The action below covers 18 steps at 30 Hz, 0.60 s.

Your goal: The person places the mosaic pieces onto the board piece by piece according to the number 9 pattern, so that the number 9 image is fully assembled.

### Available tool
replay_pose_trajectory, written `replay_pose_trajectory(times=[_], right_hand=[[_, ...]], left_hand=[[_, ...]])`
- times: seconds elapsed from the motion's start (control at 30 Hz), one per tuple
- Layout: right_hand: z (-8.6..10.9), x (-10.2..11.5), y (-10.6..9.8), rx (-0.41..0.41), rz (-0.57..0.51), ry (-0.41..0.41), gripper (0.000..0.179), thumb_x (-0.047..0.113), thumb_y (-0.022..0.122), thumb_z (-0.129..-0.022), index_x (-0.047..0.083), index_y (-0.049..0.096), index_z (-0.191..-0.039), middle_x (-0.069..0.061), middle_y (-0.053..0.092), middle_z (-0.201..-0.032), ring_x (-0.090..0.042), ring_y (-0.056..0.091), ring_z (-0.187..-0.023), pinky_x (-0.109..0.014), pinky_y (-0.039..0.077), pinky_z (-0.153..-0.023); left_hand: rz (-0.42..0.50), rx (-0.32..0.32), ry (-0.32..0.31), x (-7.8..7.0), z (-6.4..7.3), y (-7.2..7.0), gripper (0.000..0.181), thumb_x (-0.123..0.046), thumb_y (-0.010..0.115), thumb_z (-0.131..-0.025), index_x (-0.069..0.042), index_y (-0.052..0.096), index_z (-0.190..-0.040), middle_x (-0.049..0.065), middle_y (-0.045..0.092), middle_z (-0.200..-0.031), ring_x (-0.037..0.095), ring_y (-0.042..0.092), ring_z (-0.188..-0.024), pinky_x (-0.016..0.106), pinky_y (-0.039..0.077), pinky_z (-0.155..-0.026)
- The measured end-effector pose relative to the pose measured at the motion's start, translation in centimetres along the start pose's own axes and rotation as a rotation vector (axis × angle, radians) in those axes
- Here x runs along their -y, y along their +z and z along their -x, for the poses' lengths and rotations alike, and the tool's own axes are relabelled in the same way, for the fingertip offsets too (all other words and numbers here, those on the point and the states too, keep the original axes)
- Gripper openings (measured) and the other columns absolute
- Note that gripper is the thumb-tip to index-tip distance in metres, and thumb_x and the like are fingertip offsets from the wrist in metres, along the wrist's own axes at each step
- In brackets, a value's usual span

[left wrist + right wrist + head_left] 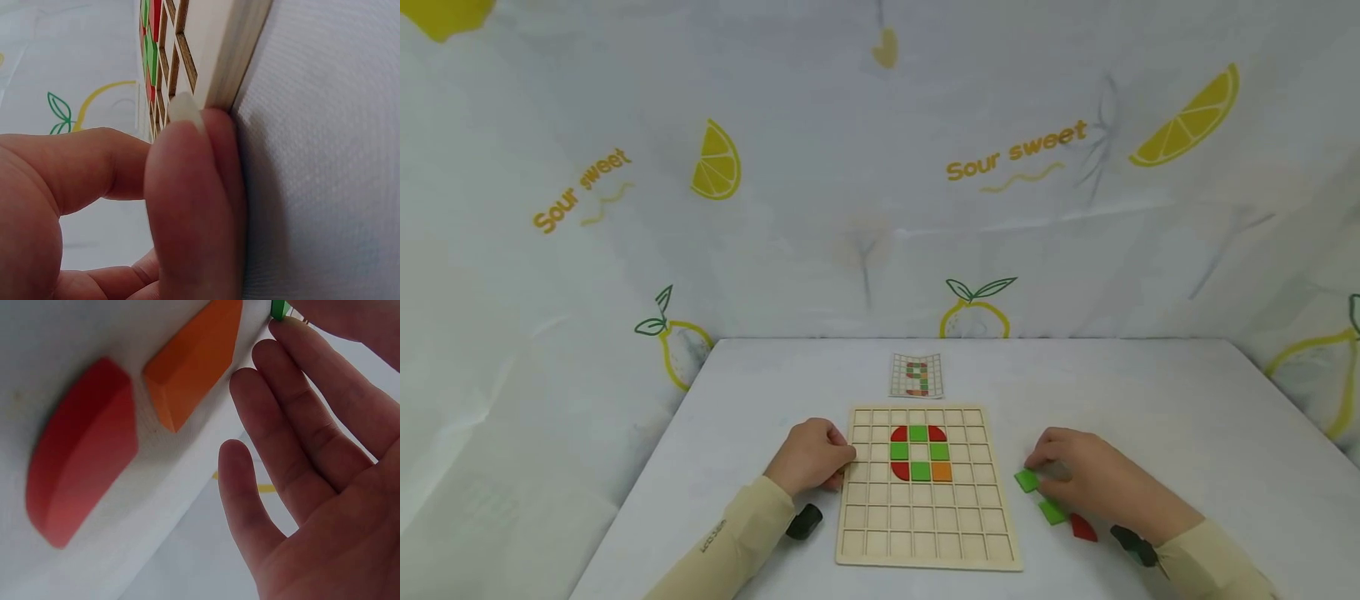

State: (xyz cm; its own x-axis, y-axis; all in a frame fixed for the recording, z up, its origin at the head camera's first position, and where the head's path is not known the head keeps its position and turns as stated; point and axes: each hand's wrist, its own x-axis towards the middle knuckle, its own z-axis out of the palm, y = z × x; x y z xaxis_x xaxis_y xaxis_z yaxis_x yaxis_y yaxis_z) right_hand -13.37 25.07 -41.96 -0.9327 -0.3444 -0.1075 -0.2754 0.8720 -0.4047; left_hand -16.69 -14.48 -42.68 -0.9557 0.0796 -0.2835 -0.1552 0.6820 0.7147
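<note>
A pale wooden grid board (925, 529) lies on the table, holding red, green and one orange tile (942, 472) in a ring near its upper middle. At its left edge, my left hand (811, 457) grips the rim; the left wrist view shows thumb and finger (187, 206) right at the wooden edge (225, 69). To the right of the board, my right hand (1086, 471) pinches a green square tile (1026, 481) low over the table. Just below that hand lie another green tile (1052, 512) and a red quarter-round tile (1082, 527). An orange tile (194, 362) shows in the right wrist view.
A small paper card (916, 376) with a coloured grid pattern lies behind the board. Dark wrist straps (805, 522) sit under the sleeves. A white cloth backdrop (850, 183) with lemon prints rises at the table's back edge.
</note>
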Motion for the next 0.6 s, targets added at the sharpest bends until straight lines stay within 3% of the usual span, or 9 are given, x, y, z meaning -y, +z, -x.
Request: replay_pose_trajectory(times=[0.23,0.47,0.6], right_hand=[[-0.7,0.4,-0.1,0.02,-0.001,0.036,0.019,0.022,0.089,-0.087,0.026,0.082,-0.105,0.015,0.068,-0.102,-0.007,0.062,-0.098,-0.036,0.057,-0.087],[-1.4,1.6,-0.2,0.0,-0.002,0.007,0.017,0.024,0.087,-0.088,0.027,0.082,-0.104,0.016,0.067,-0.101,-0.006,0.062,-0.096,-0.034,0.056,-0.087],[-2.1,3.0,0.0,-0.018,0.008,-0.048,0.017,0.024,0.089,-0.087,0.027,0.082,-0.103,0.017,0.066,-0.099,-0.004,0.06,-0.092,-0.03,0.055,-0.082]], left_hand=[[0.008,0.004,0.003,-0.1,0.0,0.0,0.012,-0.016,0.073,-0.095,-0.008,0.067,-0.089,0.005,0.071,-0.067,0.014,0.069,-0.056,0.027,0.053,-0.06],[0.003,0.004,0.006,0.0,-0.1,0.0,0.011,-0.017,0.072,-0.095,-0.008,0.068,-0.089,0.004,0.071,-0.067,0.014,0.069,-0.056,0.028,0.053,-0.06],[0.005,-0.001,0.011,0.0,0.0,0.0,0.011,-0.016,0.072,-0.094,-0.008,0.068,-0.088,0.005,0.071,-0.066,0.014,0.069,-0.056,0.028,0.054,-0.06]])
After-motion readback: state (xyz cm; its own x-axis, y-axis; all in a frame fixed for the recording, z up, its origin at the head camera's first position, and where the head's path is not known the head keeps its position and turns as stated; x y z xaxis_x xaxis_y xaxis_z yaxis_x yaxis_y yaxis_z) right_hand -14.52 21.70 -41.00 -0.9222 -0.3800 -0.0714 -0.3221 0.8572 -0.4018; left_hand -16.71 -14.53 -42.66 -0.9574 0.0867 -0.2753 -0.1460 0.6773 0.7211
